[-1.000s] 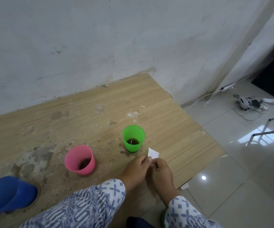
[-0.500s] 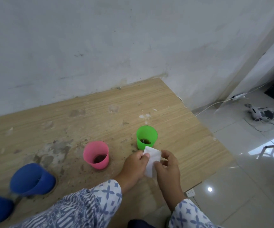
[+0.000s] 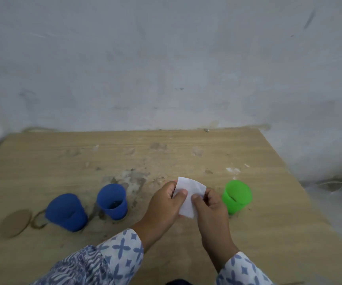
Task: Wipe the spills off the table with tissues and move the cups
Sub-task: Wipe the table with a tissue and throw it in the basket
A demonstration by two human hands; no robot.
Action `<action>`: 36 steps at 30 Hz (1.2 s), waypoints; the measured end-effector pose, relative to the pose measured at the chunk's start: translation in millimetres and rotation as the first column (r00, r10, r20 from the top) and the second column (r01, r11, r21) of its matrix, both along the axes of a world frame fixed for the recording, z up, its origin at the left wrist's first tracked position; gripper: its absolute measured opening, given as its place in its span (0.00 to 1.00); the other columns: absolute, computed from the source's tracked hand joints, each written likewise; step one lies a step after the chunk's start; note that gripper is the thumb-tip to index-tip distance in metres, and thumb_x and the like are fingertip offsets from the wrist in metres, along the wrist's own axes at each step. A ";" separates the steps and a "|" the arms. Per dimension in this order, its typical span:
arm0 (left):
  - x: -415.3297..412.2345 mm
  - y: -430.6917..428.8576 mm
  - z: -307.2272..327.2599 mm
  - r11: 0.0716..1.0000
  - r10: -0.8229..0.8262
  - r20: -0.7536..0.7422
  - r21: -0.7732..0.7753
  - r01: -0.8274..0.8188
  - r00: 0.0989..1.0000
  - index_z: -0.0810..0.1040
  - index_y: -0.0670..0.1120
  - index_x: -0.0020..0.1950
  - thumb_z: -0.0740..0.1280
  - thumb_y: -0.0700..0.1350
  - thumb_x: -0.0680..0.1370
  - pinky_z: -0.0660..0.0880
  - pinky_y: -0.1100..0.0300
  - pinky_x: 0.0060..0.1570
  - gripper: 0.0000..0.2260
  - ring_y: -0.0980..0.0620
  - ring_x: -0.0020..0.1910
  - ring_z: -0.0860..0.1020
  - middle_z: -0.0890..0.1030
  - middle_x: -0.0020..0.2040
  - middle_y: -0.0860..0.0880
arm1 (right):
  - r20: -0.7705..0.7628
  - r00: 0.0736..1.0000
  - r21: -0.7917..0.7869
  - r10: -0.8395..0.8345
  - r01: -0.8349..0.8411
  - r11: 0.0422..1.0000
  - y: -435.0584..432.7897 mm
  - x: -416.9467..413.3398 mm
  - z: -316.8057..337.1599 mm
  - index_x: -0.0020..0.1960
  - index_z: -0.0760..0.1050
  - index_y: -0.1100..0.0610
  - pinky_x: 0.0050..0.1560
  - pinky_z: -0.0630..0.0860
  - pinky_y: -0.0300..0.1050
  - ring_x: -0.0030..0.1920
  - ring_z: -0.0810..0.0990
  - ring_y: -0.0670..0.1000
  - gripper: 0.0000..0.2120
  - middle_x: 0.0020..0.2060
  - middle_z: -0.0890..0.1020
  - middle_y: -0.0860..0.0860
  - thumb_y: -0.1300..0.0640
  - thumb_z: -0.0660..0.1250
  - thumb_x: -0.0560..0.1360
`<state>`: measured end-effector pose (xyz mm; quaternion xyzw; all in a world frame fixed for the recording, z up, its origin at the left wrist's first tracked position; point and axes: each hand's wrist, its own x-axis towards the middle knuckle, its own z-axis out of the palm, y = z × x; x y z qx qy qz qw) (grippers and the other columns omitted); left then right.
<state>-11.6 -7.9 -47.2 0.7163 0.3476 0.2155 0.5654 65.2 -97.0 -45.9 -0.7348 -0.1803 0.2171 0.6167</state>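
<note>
A folded white tissue is held between both hands above the wooden table. My left hand pinches its left edge and my right hand pinches its right edge. A green cup with dark liquid stands just right of my right hand. Two blue cups stand to the left. The pink cup is hidden behind my hands. Dark stains and crumbs mark the table behind the cups.
A round brown stain and a ring mark lie left of the blue cups. A white wall rises right behind the table. The table's right edge drops to the floor.
The view has swung left, so the floor and cables are gone and both blue cups show. The tissue has been opened wider between my hands, which now cover the pink cup.
</note>
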 end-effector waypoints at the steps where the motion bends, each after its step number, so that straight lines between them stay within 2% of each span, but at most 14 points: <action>1: -7.7 4.6 3.7 0.999 0.030 0.016 -0.011 -0.030 0.999 0.77 0.50 0.57 0.63 0.47 0.80 0.79 0.63 0.44 0.07 0.57 0.48 0.80 0.81 0.52 0.51 | 0.010 1.000 0.009 0.030 -0.030 1.000 5.9 -4.5 3.9 0.45 0.78 0.53 0.43 0.78 0.54 0.42 0.81 0.55 0.06 0.39 0.83 0.52 0.63 0.65 0.73; 5: -43.8 25.0 14.9 0.987 0.161 0.052 -0.014 -0.161 0.986 0.76 0.53 0.53 0.63 0.46 0.80 0.80 0.52 0.47 0.04 0.53 0.47 0.81 0.82 0.49 0.51 | -0.010 0.986 0.059 0.168 -0.167 0.984 35.6 -32.1 23.1 0.46 0.78 0.51 0.39 0.79 0.48 0.42 0.81 0.52 0.07 0.41 0.83 0.50 0.61 0.64 0.75; 7: -64.1 35.0 18.7 0.975 0.222 0.068 -0.011 -0.222 0.973 0.76 0.52 0.53 0.63 0.46 0.80 0.79 0.56 0.45 0.04 0.54 0.45 0.80 0.82 0.47 0.52 | -0.030 0.969 0.086 0.246 -0.242 0.966 50.7 -49.1 30.0 0.46 0.78 0.52 0.39 0.79 0.48 0.42 0.81 0.53 0.07 0.40 0.83 0.50 0.62 0.64 0.75; 9: -83.5 44.8 21.1 0.965 0.263 0.072 -0.001 -0.264 0.962 0.76 0.52 0.54 0.62 0.46 0.80 0.78 0.61 0.43 0.05 0.57 0.45 0.80 0.81 0.46 0.55 | -0.052 0.947 0.108 0.318 -0.312 0.944 63.3 -64.6 35.2 0.47 0.79 0.53 0.42 0.80 0.51 0.42 0.82 0.54 0.07 0.40 0.84 0.52 0.62 0.64 0.75; 13: -130.1 63.4 26.2 0.933 0.355 0.093 0.019 -0.359 0.930 0.75 0.56 0.50 0.62 0.46 0.80 0.79 0.58 0.44 0.05 0.60 0.43 0.80 0.81 0.47 0.55 | -0.044 0.889 0.120 0.456 -0.449 0.886 92.4 -101.3 40.8 0.47 0.80 0.52 0.44 0.80 0.55 0.43 0.82 0.54 0.08 0.41 0.84 0.52 0.62 0.63 0.76; 15: -150.1 71.1 28.3 0.916 0.398 0.103 0.015 -0.402 0.912 0.75 0.56 0.48 0.63 0.45 0.80 0.77 0.64 0.40 0.06 0.63 0.40 0.79 0.81 0.45 0.55 | -0.026 0.865 0.117 0.500 -0.494 0.861 104.7 -117.9 42.6 0.47 0.80 0.52 0.44 0.80 0.54 0.43 0.82 0.54 0.08 0.42 0.83 0.52 0.61 0.63 0.76; 18: -184.9 87.9 27.5 0.894 0.446 0.102 0.006 -0.449 0.889 0.76 0.52 0.53 0.63 0.44 0.80 0.76 0.69 0.39 0.04 0.61 0.43 0.79 0.81 0.47 0.55 | -0.024 0.826 0.092 0.563 -0.559 0.824 126.0 -148.3 43.1 0.46 0.80 0.51 0.39 0.79 0.48 0.40 0.81 0.50 0.09 0.41 0.83 0.50 0.61 0.62 0.76; 21: -220.3 111.5 22.5 0.887 0.459 0.074 0.011 -0.461 0.885 0.78 0.47 0.52 0.63 0.46 0.80 0.77 0.65 0.39 0.05 0.55 0.45 0.80 0.81 0.47 0.50 | -0.024 0.809 0.090 0.588 -0.584 0.807 150.3 -181.1 38.9 0.46 0.80 0.54 0.38 0.79 0.44 0.40 0.81 0.50 0.08 0.41 0.83 0.51 0.63 0.62 0.76; 24: -251.9 136.7 15.8 0.898 0.439 0.043 -0.017 -0.439 0.897 0.79 0.44 0.50 0.64 0.48 0.80 0.78 0.50 0.43 0.08 0.46 0.44 0.81 0.82 0.45 0.44 | -0.066 0.792 0.098 0.607 -0.600 0.794 171.1 -214.8 34.0 0.45 0.80 0.56 0.34 0.77 0.39 0.35 0.80 0.48 0.09 0.40 0.83 0.53 0.63 0.62 0.77; 25: -261.0 143.6 14.1 0.901 0.434 0.049 -0.043 -0.432 0.900 0.79 0.45 0.50 0.64 0.48 0.80 0.79 0.49 0.44 0.08 0.46 0.44 0.81 0.82 0.45 0.44 | -0.086 0.790 0.103 0.607 -0.599 0.794 176.1 -224.7 33.3 0.44 0.80 0.56 0.33 0.77 0.38 0.33 0.80 0.47 0.09 0.39 0.82 0.53 0.64 0.62 0.77; 27: -282.1 162.4 7.2 0.902 0.429 0.060 -0.079 -0.424 0.901 0.80 0.45 0.48 0.65 0.47 0.79 0.79 0.50 0.42 0.07 0.45 0.43 0.81 0.82 0.43 0.44 | -0.116 0.800 0.100 0.588 -0.580 0.809 189.8 -246.0 28.8 0.42 0.80 0.55 0.33 0.78 0.41 0.33 0.80 0.46 0.11 0.39 0.82 0.53 0.66 0.62 0.77; 30: -310.6 187.1 -3.1 0.910 0.391 0.082 -0.185 -0.372 0.917 0.81 0.46 0.48 0.64 0.43 0.79 0.77 0.57 0.39 0.06 0.47 0.44 0.81 0.83 0.45 0.45 | -0.137 0.823 0.015 0.551 -0.555 0.832 207.6 -273.8 19.1 0.43 0.80 0.56 0.41 0.81 0.53 0.40 0.81 0.56 0.12 0.41 0.83 0.57 0.66 0.60 0.77; 33: -334.1 210.0 -13.2 0.886 0.365 0.064 -0.331 -0.325 0.929 0.82 0.49 0.44 0.63 0.39 0.79 0.76 0.54 0.40 0.10 0.47 0.43 0.81 0.83 0.44 0.47 | -0.150 0.852 -0.035 0.501 -0.511 0.859 220.0 -295.1 8.9 0.43 0.79 0.55 0.41 0.80 0.50 0.42 0.80 0.56 0.12 0.42 0.82 0.54 0.67 0.60 0.76; 36: -350.1 227.8 -21.7 0.872 0.290 0.029 -0.420 -0.251 0.957 0.81 0.49 0.37 0.65 0.41 0.71 0.74 0.55 0.37 0.07 0.46 0.39 0.78 0.82 0.39 0.47 | -0.125 0.878 -0.077 0.461 -0.472 0.878 228.0 -312.3 1.2 0.42 0.81 0.56 0.42 0.81 0.50 0.42 0.81 0.54 0.12 0.42 0.82 0.53 0.66 0.60 0.76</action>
